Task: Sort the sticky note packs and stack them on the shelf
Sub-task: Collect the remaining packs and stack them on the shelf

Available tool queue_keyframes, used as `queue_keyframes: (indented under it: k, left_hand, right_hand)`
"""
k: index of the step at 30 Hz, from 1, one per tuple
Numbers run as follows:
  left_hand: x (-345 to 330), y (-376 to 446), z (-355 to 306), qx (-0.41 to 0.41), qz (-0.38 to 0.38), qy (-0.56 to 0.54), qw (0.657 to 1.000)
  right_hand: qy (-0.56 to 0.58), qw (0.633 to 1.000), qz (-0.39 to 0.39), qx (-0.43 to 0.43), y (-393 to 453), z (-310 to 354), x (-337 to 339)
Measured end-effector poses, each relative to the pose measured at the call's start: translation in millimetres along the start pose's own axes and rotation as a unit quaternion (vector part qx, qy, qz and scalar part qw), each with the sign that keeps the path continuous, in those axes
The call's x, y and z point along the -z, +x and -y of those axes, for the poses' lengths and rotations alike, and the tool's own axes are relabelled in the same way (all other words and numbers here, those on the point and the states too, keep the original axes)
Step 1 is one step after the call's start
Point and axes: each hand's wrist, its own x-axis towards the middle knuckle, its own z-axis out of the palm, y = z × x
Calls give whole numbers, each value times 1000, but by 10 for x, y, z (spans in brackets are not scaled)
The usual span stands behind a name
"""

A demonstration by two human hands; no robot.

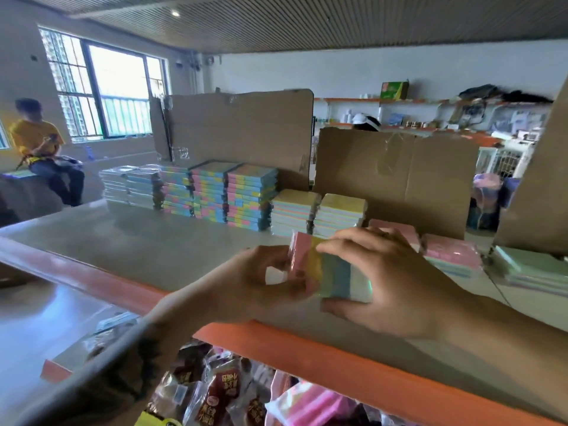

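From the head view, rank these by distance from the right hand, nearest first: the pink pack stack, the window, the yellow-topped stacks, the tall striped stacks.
1. Pink pack stack, just right of the right hand.
2. Yellow-topped stacks, just behind it.
3. Tall striped stacks, back left on the shelf.
4. Window, far left wall.

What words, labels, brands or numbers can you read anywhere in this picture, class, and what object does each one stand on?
Dark red snack packets under the orange shelf edge: large pale characters, seen upside down and blurred, not readable.
Green and yellow cardboard box on the far wall shelf: printing too small to read.
Brown cardboard sheet behind the stacks: faint marks, unreadable.
Striped sticky note pack held in both hands: no text visible.
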Motion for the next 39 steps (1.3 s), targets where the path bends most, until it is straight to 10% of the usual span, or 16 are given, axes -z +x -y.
queue_keyframes:
  k: [10, 24, 39]
  left_hand:
    - [1170, -253, 941, 119, 68, 304, 943]
    - [1383, -270, 1572, 111, 120, 288, 944]
    - [1365, -274, 1543, 113, 106, 298, 942]
  right_hand:
    - [100, 989, 56, -98, 1691, 168, -307]
    - [129, 950, 96, -267, 2708, -189, -715]
    - [39, 959, 83, -266, 2414, 0, -645]
